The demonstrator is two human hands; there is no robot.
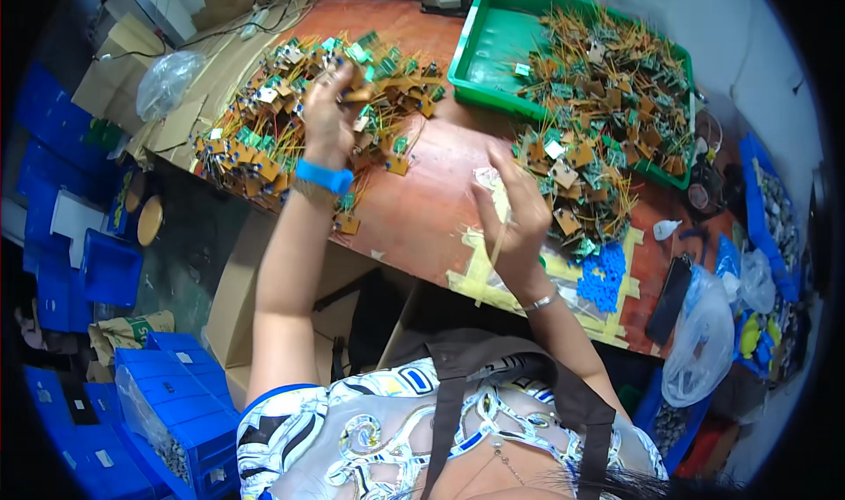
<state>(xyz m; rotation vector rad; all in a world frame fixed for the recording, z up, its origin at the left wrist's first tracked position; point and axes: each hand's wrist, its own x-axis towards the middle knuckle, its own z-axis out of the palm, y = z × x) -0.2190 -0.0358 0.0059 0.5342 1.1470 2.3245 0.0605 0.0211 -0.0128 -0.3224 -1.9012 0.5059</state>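
Note:
My left hand (329, 128), wearing a blue wristband (324, 176), is over a heap of small circuit boards (264, 158) with orange wires. Its fingers are closed around a brown circuit board (356, 95), blurred by motion. Toward the right, my right hand (518, 208) is held over the red-brown table (414, 223), beside a second heap of wired boards (581, 179). A pale, crumpled-looking piece (487, 180) shows between its thumb and fingers, with a narrow tan strip below. What exactly these fingers hold is unclear.
A green tray (493, 104) at the back right is heaped with more wired boards. Small blue parts (602, 276) lie among yellow tape near the front edge. Plastic bags (700, 346) sit at the right end. Blue bins (172, 403) stand at lower left, near an open cardboard box (242, 302).

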